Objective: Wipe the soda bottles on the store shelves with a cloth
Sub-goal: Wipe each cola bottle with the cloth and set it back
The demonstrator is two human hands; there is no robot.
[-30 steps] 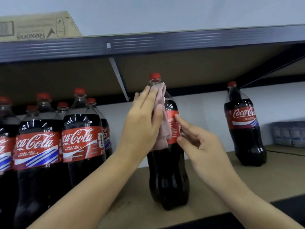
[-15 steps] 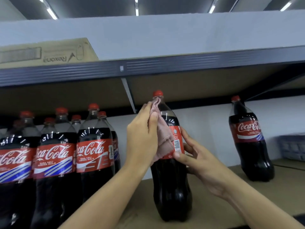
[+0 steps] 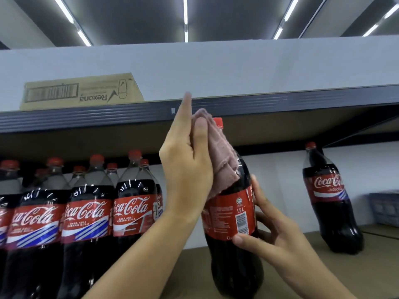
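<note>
A 1.5 L Coca-Cola bottle (image 3: 232, 214) with a red cap stands upright on the brown shelf board (image 3: 323, 272). My left hand (image 3: 186, 167) presses a pink cloth (image 3: 220, 160) flat against the bottle's neck and shoulder, fingers straight and pointing up. The cloth hides most of the neck below the cap. My right hand (image 3: 274, 236) grips the bottle at its red label, thumb in front, fingers round the right side. Several more Coca-Cola bottles (image 3: 86, 214) stand packed together at the left. One bottle (image 3: 330, 199) stands alone at the right.
The dark shelf edge (image 3: 280, 102) runs just above the bottle's cap. A Rexona carton (image 3: 82, 92) lies on the upper shelf at left. A grey crate (image 3: 386, 209) sits at the far right on the shelf.
My left hand has slid the cloth up from the label to the neck and shoulder. My right hand has shifted to grip the label. The camera has tilted up.
</note>
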